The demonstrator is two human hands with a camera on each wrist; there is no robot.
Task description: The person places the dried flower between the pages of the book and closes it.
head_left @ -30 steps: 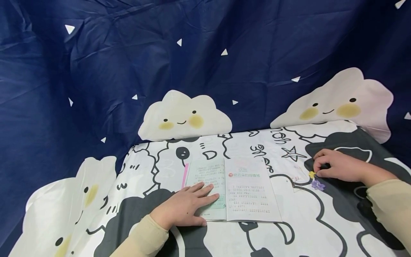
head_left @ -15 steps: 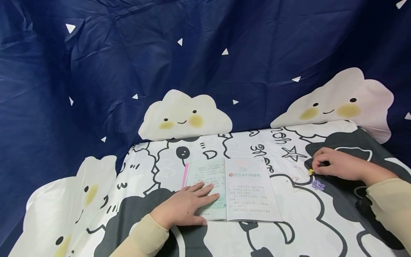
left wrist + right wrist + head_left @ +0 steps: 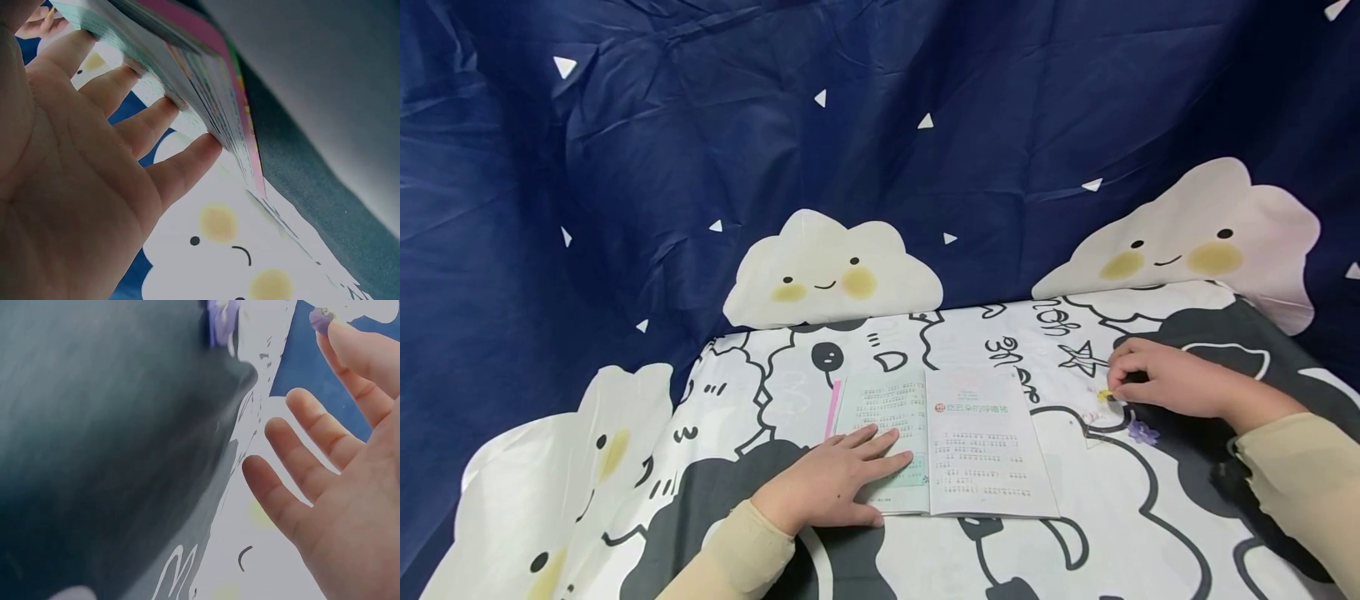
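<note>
An open book (image 3: 992, 467) with printed pages lies on the patterned cloth, a pink edge showing at its left. My left hand (image 3: 831, 483) rests on the left page, fingers spread; in the left wrist view its fingertips touch the page beside the book's thick edge (image 3: 219, 94). To the right of the book, my right hand (image 3: 1172, 379) pinches a small flower (image 3: 1103, 395) between thumb and index finger. It shows yellow in the head view and purple in the right wrist view (image 3: 321, 320); the other fingers are extended there. Purple flowers (image 3: 1142, 431) lie just below this hand.
A faint see-through piece with pinkish marks (image 3: 1092, 422) lies between the book and the purple flowers. White cloud-shaped cushions (image 3: 831, 304) stand along the back and left of the cloth (image 3: 1097, 500). Behind hangs a dark blue curtain (image 3: 880, 167) with white triangles.
My right hand has moved left toward the book, carrying the pinched flower away from the purple flowers. The left hand and book have stayed put.
</note>
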